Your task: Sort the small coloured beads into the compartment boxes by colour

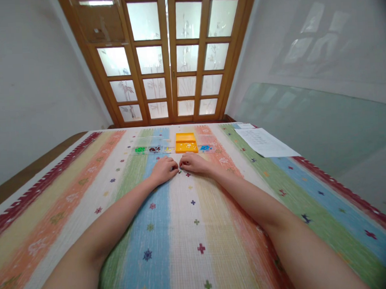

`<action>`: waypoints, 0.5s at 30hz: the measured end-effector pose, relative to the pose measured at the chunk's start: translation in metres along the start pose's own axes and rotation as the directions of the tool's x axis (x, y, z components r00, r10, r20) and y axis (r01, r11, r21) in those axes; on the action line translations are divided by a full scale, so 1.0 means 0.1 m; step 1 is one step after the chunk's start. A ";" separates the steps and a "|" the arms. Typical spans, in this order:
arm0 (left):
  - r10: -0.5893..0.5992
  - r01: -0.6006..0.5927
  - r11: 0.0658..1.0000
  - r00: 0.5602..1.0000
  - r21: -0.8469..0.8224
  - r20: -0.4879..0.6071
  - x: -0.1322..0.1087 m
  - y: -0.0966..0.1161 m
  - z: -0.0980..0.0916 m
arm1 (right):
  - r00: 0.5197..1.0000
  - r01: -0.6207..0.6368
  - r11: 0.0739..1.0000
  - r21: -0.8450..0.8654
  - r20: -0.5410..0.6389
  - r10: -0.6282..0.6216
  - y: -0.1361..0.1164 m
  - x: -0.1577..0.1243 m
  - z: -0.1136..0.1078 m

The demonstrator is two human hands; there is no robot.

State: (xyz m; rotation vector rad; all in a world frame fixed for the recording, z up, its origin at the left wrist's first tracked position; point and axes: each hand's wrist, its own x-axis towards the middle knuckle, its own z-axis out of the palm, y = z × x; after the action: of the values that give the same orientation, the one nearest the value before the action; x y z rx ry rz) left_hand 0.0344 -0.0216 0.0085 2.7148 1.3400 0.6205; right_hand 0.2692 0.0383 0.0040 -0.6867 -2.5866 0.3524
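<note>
My left hand [165, 169] and my right hand [194, 162] rest on the striped cloth with their fingertips almost meeting. The fingers of both are curled into a pinch. Whatever sits between them is too small to make out. Just beyond my right hand stands an opened yellow box [186, 137] with small white pieces [188, 145] in its near half. Left of it, clear containers hold green pieces [140, 150], dark red pieces [155, 150] and a few yellow pieces [168, 150]. Blue pieces [206, 148] lie in another clear container to the right.
The striped tablecloth [184, 231] spreads over the whole table. Printed white sheets [266, 143] lie toward the right edge. A pale green glass panel [308, 125] leans against the right wall, and wooden doors [169, 55] with glass panes close off the far end.
</note>
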 end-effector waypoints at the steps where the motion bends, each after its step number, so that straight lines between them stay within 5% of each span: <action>1: -0.003 0.003 1.000 1.000 0.015 0.003 0.00 0.01 0.00 | 1.000 0.015 1.000 -0.010 0.000 -0.015 -0.03 0.01 -0.01; 9: -0.009 0.009 1.000 1.000 0.014 -0.007 0.00 -0.09 0.02 | 0.999 0.032 0.996 -0.088 0.031 -0.030 -0.14 0.03 -0.03; 15: -0.003 0.004 1.000 0.998 0.021 -0.058 -0.02 -0.16 0.00 | 0.997 -0.029 0.998 -0.054 -0.080 0.024 -0.07 0.02 0.06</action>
State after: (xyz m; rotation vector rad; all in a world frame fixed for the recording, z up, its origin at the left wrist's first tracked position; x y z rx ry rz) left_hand 0.0209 -0.0131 0.0045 2.7306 1.3709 0.6937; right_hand 0.2624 0.0328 0.0020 -0.7399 -2.5228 0.2575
